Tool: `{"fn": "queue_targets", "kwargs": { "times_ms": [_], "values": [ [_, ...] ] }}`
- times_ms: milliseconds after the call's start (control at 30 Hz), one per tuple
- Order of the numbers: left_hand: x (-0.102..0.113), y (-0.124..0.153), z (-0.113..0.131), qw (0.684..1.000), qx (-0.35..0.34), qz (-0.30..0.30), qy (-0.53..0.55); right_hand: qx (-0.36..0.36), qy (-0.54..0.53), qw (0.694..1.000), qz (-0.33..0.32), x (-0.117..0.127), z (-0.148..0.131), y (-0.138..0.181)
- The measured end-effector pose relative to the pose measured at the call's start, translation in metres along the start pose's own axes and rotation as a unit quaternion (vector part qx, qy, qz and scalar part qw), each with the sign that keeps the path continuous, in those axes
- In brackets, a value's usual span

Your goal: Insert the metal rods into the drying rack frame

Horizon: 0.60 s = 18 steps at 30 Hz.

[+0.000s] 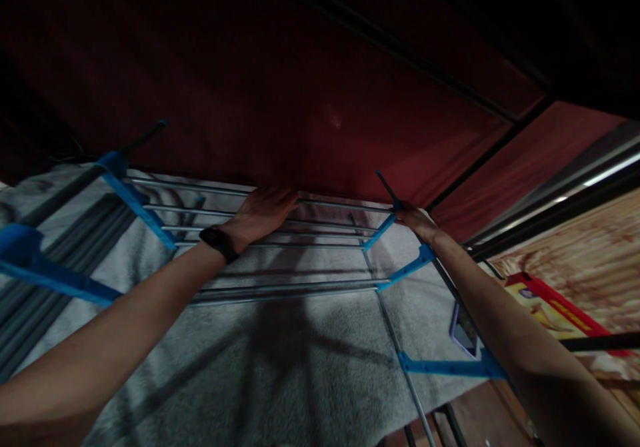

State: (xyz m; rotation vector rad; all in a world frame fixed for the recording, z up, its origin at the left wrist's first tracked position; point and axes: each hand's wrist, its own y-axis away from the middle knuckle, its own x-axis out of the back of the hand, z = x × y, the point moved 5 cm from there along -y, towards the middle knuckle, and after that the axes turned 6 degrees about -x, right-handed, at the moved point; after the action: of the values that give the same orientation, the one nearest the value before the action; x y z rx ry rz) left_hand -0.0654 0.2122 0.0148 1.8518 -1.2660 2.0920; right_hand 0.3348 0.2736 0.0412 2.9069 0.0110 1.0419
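A folding drying rack with grey metal rods (280,288) and blue plastic joints (137,204) lies across a grey towel (300,360). My left hand (265,212), a black watch on its wrist, rests flat with fingers stretched on the far rods, against a dark red cloth (280,100) that hangs behind. My right hand (414,219) is at the rack's far right corner, by a blue joint (381,230) and a dark rod end; its fingers are curled there, partly hidden.
A phone (465,330) lies at the towel's right edge under my right forearm. A red and yellow box (555,310) sits on a patterned surface at the right. Dark bars run along the upper right. More grey rods stretch off at the left.
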Motion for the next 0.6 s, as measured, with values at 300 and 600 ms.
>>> {"fn": "queue_targets", "kwargs": {
  "times_ms": [300,600],
  "values": [
    [0.001,0.010,-0.005,1.000,-0.008,-0.023,-0.015,0.042,0.206,0.977,0.023,-0.014,-0.014,-0.002],
    [0.019,0.020,-0.026,0.998,0.023,-0.032,-0.049,0.021,0.186,0.982,0.027,-0.013,-0.010,-0.006]
  ]
}}
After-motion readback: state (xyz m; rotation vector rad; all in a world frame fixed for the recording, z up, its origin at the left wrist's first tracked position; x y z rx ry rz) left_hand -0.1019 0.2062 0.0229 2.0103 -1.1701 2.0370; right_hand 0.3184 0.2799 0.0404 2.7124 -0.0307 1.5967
